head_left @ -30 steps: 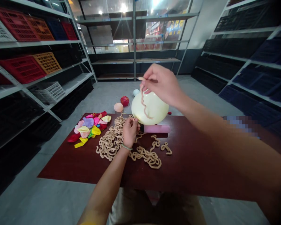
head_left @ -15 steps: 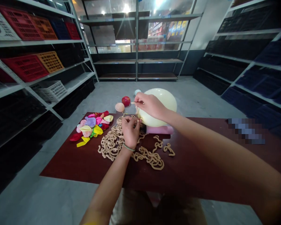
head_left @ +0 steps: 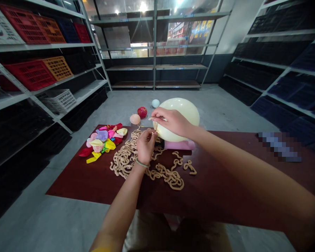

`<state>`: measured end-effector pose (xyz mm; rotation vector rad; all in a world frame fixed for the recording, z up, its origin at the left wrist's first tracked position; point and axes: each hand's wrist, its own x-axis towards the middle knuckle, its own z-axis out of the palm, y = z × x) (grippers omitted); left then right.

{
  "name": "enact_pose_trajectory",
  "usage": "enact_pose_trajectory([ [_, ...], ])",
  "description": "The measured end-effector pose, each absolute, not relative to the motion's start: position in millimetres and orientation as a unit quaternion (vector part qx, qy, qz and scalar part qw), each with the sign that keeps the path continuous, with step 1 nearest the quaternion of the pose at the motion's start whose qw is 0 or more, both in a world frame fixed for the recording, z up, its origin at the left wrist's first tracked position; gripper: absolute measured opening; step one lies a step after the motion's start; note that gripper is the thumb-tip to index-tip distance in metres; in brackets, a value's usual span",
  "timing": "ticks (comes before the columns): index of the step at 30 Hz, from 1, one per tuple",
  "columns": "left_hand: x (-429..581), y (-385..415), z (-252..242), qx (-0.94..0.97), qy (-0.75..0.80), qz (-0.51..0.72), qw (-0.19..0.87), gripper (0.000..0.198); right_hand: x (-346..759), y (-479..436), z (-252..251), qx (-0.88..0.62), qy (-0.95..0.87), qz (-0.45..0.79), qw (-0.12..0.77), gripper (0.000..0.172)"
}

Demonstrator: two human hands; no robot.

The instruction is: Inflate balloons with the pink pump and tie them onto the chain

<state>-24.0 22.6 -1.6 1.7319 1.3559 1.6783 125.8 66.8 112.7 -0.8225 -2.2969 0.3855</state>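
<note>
The right hand (head_left: 174, 122) pinches a thin tan strand (head_left: 150, 118) beside the cream balloon (head_left: 182, 113), while the left hand (head_left: 146, 147) closes just below those fingers on something hidden.

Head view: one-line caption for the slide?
Left hand and right hand at a pale yellow balloon beside a tangled tan cord.

Cream latex balloon (head_left: 178, 117) in my grip: smooth, soft gloss. Twisted tan latex strands (head_left: 170, 176) matt, ridged. Flat balloons (head_left: 102, 140) shiny rubber. Dark-red tabletop (head_left: 73, 183) smooth, slight sheen. Pink tube (head_left: 178, 145) matt plastic. Shelving (head_left: 131, 68) painted metal. Red crate (head_left: 28, 75) plastic.
</note>
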Motion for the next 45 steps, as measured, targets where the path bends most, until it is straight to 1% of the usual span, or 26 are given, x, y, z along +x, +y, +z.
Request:
enact_pose_trajectory([
  [4,-23.2,25.4,-5.1,0.573,0.492,0.603,0.257,0.020,126.3,65.1,116.2,-0.307,-0.880,0.153,0.329,0.016],
  [8,-23.1,30.2,-7.7,0.512,0.480,0.632,0.329,0.022,130.1,52.6,113.4,-0.320,-0.863,0.128,0.369,0.013],
  [13,-23.0,33.0,-8.2,0.465,0.486,0.642,0.368,0.024,135.5,31.0,105.0,-0.326,-0.848,0.077,0.410,0.011],
  [15,-22.4,33.3,-7.9,0.447,0.480,0.652,0.381,0.023,137.0,25.0,102.6,-0.335,-0.846,0.062,0.410,0.011],
  [17,-21.8,33.5,-7.2,0.421,0.461,0.671,0.399,0.023,138.8,20.4,99.9,-0.359,-0.839,0.074,0.401,0.011],
  [21,-20.8,33.0,-3.9,0.377,0.410,0.708,0.433,0.022,142.9,13.8,86.7,-0.384,-0.810,0.182,0.405,0.015],
  [23,-20.1,32.5,-2.7,0.373,0.388,0.714,0.448,0.022,143.2,12.5,74.3,-0.392,-0.765,0.266,0.437,0.018],
  [25,-19.2,32.0,-3.0,0.379,0.380,0.715,0.448,0.023,140.7,13.0,58.9,-0.408,-0.678,0.367,0.489,0.020],
  [28,-17.8,31.2,-5.7,0.411,0.399,0.710,0.409,0.022,131.4,15.2,34.0,-0.403,-0.515,0.511,0.558,0.021],
  [30,-17.5,30.6,-7.5,0.435,0.418,0.704,0.374,0.020,122.9,16.1,19.2,-0.383,-0.419,0.596,0.568,0.024],
  [32,-18.1,30.1,-7.7,0.452,0.432,0.700,0.345,0.019,113.7,16.4,7.8,-0.365,-0.351,0.657,0.559,0.026],
  [34,-19.7,29.5,-6.1,0.465,0.445,0.693,0.325,0.017,104.5,16.7,1.0,-0.363,-0.318,0.686,0.545,0.024],
  [38,-24.3,29.2,-2.0,0.479,0.484,0.670,0.295,0.017,86.9,16.6,0.4,-0.370,-0.286,0.720,0.512,0.014],
  [40,-26.4,30.0,-2.0,0.482,0.499,0.660,0.289,0.017,79.7,14.1,3.4,-0.367,-0.271,0.730,0.509,0.013],
  [42,-28.3,31.6,-3.6,0.485,0.509,0.651,0.288,0.016,75.3,8.5,5.6,-0.366,-0.259,0.726,0.521,0.017],
  [45,-30.3,34.5,-6.9,0.486,0.522,0.640,0.286,0.018,78.1,-5.4,5.1,-0.399,-0.271,0.684,0.546,0.028],
])
